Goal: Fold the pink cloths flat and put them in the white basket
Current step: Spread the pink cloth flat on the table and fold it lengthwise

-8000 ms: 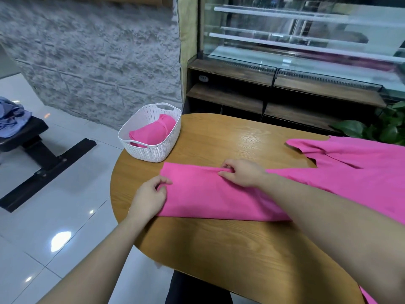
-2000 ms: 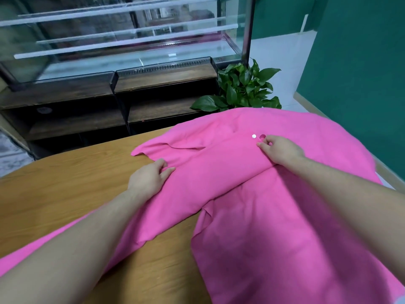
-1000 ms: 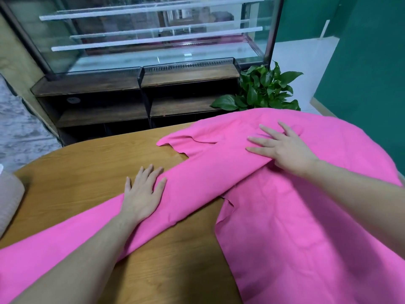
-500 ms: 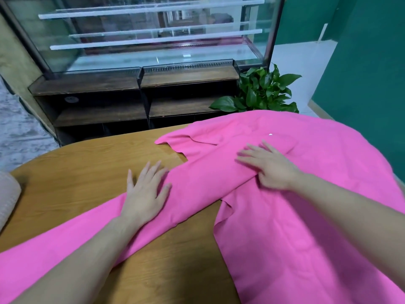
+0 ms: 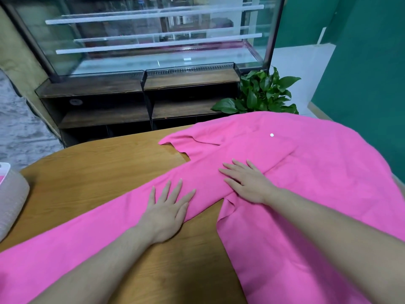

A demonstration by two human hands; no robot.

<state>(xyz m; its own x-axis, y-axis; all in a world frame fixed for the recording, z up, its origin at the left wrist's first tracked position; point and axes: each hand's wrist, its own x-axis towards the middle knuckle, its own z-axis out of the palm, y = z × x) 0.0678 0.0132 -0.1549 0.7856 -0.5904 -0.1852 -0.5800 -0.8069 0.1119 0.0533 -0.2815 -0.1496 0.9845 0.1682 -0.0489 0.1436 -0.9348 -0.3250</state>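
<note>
A large pink cloth (image 5: pixel 317 194) with a small white button lies spread over the right half of the round wooden table (image 5: pixel 98 172). A long folded band of it runs diagonally down to the lower left corner. My left hand (image 5: pixel 166 207) presses flat on that band, fingers straight and spread. My right hand (image 5: pixel 247 183) lies flat on the cloth just to the right, where the band meets the wider part. Only a rim and side of the white basket (image 5: pixel 11 194) show at the left edge, with a bit of pink inside.
Behind the table stands a glass display case (image 5: pixel 153 40) on dark wooden shelves (image 5: pixel 135 106). A green potted plant (image 5: pixel 263 93) sits at the table's far right edge. A green wall (image 5: pixel 368 73) runs along the right.
Both hands went from pinching the cloth to lying flat on it. Over the last second my right hand slid down and left along the band, closer to my left hand.
</note>
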